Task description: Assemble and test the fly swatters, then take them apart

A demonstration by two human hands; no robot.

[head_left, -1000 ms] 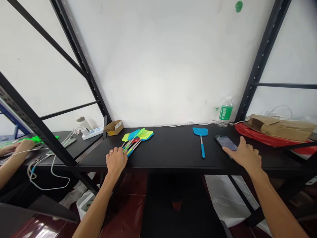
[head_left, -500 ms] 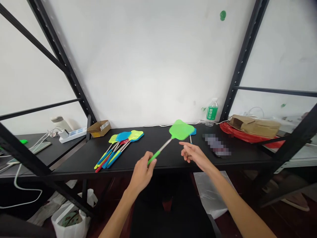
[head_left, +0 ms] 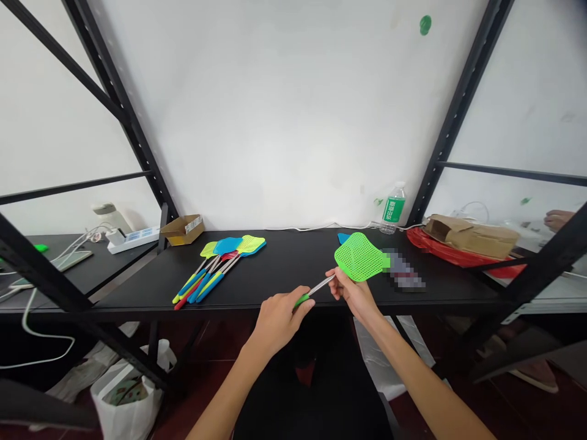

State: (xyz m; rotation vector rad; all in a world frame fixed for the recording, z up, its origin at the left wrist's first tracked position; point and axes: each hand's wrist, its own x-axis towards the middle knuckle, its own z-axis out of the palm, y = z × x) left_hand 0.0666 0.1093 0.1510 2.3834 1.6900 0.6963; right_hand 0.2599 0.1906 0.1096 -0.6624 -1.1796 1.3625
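Note:
My left hand (head_left: pixel 282 315) is closed around the green handle of a fly swatter, whose thin metal rod runs up to the right. At the rod's far end, my right hand (head_left: pixel 353 293) pinches with thumb and fingers by the swatter's green perforated head (head_left: pixel 361 256). The head's narrow neck points right, away from the rod; whether the two are joined there I cannot tell. Behind the green head, a blue swatter (head_left: pixel 343 238) shows only in part. To the left lies a pile of several fly swatters (head_left: pixel 228 246) with blue, yellow and red parts.
On the black table (head_left: pixel 284 256) are a small cardboard box (head_left: pixel 182 231), a water bottle (head_left: pixel 393 209) and a blurred-out flat object (head_left: pixel 404 270). Red plastic (head_left: pixel 458 253) lies under a torn carton (head_left: pixel 468 236). Another person's hand (head_left: pixel 557 219) appears far right. Dark shelf posts flank the table.
My right hand has gone from pointing in the air to gripping at the swatter's head. The green head has moved right and lower, its neck turned from lower left to right.

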